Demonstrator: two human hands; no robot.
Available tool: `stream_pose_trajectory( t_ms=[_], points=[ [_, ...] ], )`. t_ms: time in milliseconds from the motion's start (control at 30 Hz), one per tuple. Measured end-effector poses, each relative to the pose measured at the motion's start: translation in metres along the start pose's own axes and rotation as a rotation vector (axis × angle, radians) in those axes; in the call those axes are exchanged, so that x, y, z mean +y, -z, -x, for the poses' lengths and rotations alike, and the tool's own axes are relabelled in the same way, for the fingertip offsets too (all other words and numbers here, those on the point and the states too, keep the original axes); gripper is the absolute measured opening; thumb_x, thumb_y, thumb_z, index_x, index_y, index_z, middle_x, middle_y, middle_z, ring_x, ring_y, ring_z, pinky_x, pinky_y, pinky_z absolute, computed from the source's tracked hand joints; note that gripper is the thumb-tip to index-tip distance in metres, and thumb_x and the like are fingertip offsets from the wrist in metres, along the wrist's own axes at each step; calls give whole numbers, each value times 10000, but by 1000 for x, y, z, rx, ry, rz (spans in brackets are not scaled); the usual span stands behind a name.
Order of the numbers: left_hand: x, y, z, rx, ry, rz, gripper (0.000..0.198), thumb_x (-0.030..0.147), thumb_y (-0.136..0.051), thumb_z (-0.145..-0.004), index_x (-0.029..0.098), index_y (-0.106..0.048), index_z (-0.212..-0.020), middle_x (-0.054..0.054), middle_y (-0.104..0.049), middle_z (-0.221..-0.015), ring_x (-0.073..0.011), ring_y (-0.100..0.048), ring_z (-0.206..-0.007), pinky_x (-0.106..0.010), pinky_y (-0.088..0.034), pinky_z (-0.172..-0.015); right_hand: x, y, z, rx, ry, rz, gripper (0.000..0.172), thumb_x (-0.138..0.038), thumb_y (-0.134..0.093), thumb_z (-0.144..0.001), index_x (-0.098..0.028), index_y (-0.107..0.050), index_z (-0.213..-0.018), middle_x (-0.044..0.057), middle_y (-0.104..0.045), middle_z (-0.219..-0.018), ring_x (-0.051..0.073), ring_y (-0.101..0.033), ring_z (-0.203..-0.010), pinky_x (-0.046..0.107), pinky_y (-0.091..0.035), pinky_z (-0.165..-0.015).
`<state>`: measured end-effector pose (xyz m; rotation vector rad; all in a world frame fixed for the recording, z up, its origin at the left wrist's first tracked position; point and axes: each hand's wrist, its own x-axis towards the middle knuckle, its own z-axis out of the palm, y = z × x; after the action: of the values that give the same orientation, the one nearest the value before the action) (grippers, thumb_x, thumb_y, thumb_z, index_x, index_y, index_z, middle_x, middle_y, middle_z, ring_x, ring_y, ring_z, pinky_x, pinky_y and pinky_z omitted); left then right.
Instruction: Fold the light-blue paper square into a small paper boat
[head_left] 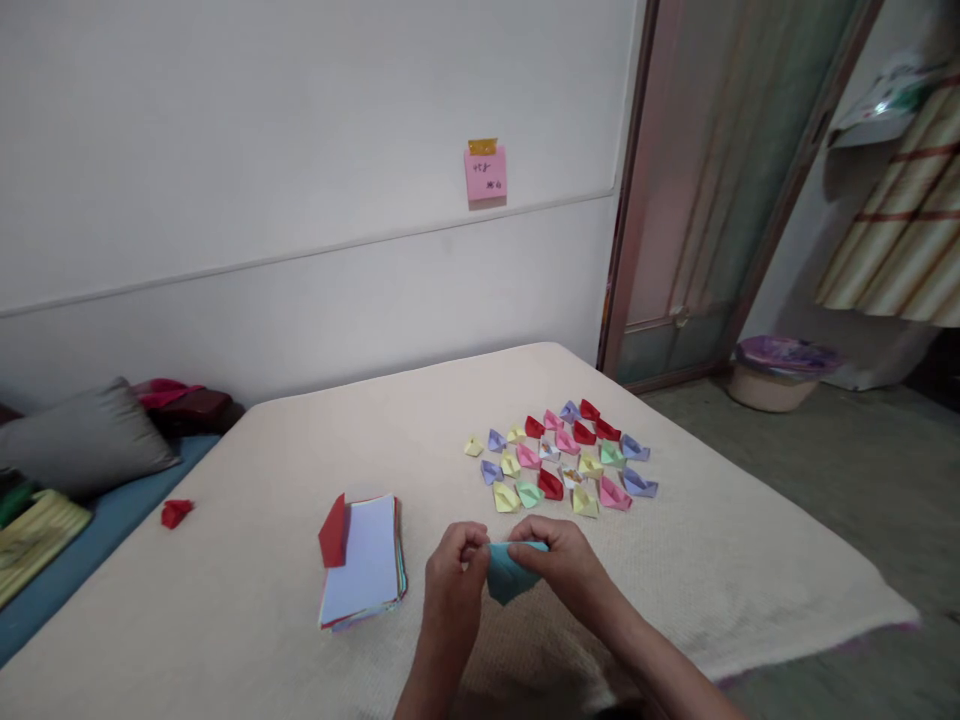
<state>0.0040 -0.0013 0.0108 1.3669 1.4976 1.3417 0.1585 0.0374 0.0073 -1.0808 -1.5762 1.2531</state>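
Two bare hands up front, both closed on one piece of folded blue paper [507, 580]. Left hand [455, 572]: fingers curled, thumb and fingertips pinching the paper's left edge. Right hand [562, 555]: thumb flat on the near face, fingers curled round the top edge. Paper sits between them, above the beige cloth [262, 620], point down.

Left of the hands: paper stack [367, 560], pale blue sheet on top, folded red paper [334, 533] lying over its upper left edge. Just beyond the hands, slightly right: loose rows of paper boats [568, 441] in red, pink, yellow, green, purple. Crumpled-looking red piece [177, 513] far left, well apart.

Further back: grey pillow [82, 440] left, lidless-looking tub [772, 390] on the floor right, pink note [486, 175] taped to the wall [300, 120].
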Motion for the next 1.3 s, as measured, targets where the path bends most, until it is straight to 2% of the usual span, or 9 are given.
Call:
stream_pose_trajectory(
  t_ms=[100,400,567,700,767,900,1000,1167,1300],
  points=[
    [-3,-2,-1,-39,79,88,71,229,-574,-726,193,-591,-668,25,-548,-584,-142,-479,-560,-237,-362,-556,0,2,-1,-5,-5,-21,133,-219,-589,-699,-181,-679,-610,-13,-592,-575,161,-520,-601,251,-387,-574],
    [-5,-3,-2,-51,151,198,38,198,-574,-707,176,-564,-678,54,-481,-526,-106,-416,-504,-217,-302,-494,-3,9,-4,-55,-115,-149,101,-167,-603,-622,-170,-678,-690,-14,-610,-637,155,-514,-615,250,-366,-579],
    [-5,-4,-2,-194,236,285,70,179,-626,-633,165,-572,-675,58,-499,-478,-97,-416,-452,-227,-305,-488,-4,11,-6,16,-111,-132,161,-146,-593,-587,-177,-656,-732,-38,-561,-601,136,-468,-566,240,-343,-533],
    [-3,-8,2,-319,251,218,18,161,-612,-612,149,-602,-604,41,-505,-484,-100,-412,-468,-239,-291,-494,-5,8,-3,14,-156,-214,229,-155,-628,-578,-181,-630,-806,-73,-476,-544,108,-404,-500,221,-294,-477],
    [-2,-11,4,-332,247,177,51,136,-609,-594,143,-599,-545,41,-486,-483,-98,-392,-489,-242,-277,-504,-7,8,-2,14,-168,-258,223,-214,-657,-623,-177,-625,-840,-71,-471,-552,106,-403,-504,220,-294,-479],
    [-2,-12,5,-246,293,206,85,173,-627,-616,138,-597,-544,42,-469,-487,-100,-385,-508,-240,-285,-525,-12,10,0,83,-155,-335,295,-415,-597,-787,-160,-649,-927,3,-585,-726,149,-506,-668,240,-369,-583],
    [-1,-12,6,-125,338,333,116,232,-636,-661,144,-594,-598,40,-475,-525,-100,-402,-529,-233,-314,-551,-11,10,0,86,-160,-489,341,-460,-543,-833,-163,-652,-960,36,-612,-842,170,-532,-769,252,-396,-646],
    [0,-13,9,34,363,534,150,289,-666,-677,152,-610,-654,31,-491,-598,-103,-432,-575,-217,-340,-571,-3,-3,2,0,-166,-603,291,-273,-678,-721,-159,-609,-980,-3,-590,-748,138,-515,-674,245,-397,-630],
    [-3,-18,10,45,363,523,151,282,-677,-678,156,-599,-646,32,-490,-615,-107,-430,-589,-223,-353,-578,2,-14,2,125,-127,-467,203,-188,-662,-661,-146,-590,-846,-33,-550,-630,125,-470,-589,232,-351,-551]
  ],
)
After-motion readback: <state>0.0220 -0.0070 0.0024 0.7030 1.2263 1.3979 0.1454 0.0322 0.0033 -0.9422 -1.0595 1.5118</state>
